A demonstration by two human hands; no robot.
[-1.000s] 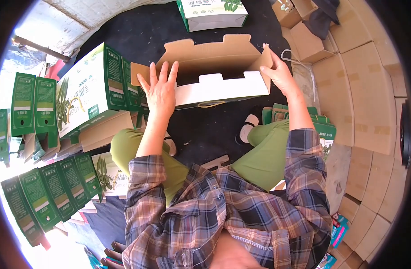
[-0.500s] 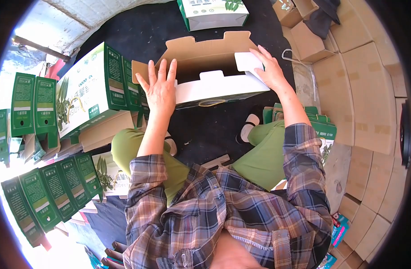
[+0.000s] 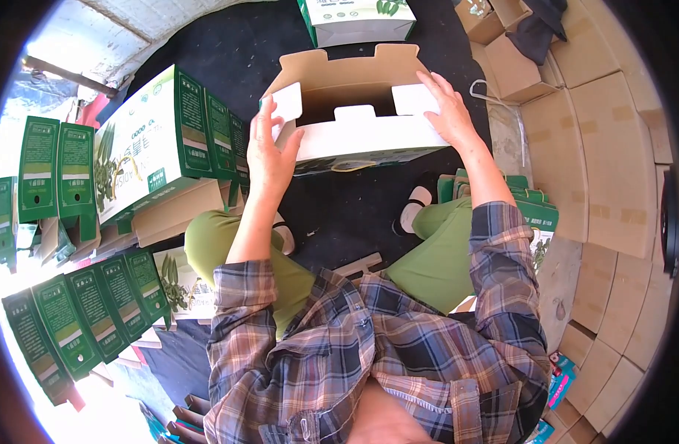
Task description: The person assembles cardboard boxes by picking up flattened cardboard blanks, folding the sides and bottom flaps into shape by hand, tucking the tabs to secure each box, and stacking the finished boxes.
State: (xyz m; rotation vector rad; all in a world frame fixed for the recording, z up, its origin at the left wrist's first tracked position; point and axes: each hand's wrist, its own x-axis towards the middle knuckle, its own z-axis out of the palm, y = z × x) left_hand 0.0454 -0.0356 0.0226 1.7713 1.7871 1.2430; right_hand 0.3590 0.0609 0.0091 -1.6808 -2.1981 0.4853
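White-outside, brown-inside cardboard carton point(image 3: 372, 137), out ahead over black floor cloth point(image 3: 332, 214). Done: short white end flaps point(image 3: 287, 102) turned inward. Remaining: long brown rear flap point(image 3: 350, 68), upright. Against the end flaps, left hand point(image 3: 270, 159) and right hand point(image 3: 452, 122), thumbs spread from fingers. Carton underside hidden, perhaps resting on cloth.

Right flap point(image 3: 411, 101), then left flap point(image 3: 288, 102), folded inward.

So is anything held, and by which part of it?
Perhaps the open carton: left hand at its left end flap, right hand at its right one; whether either grips can't be told.
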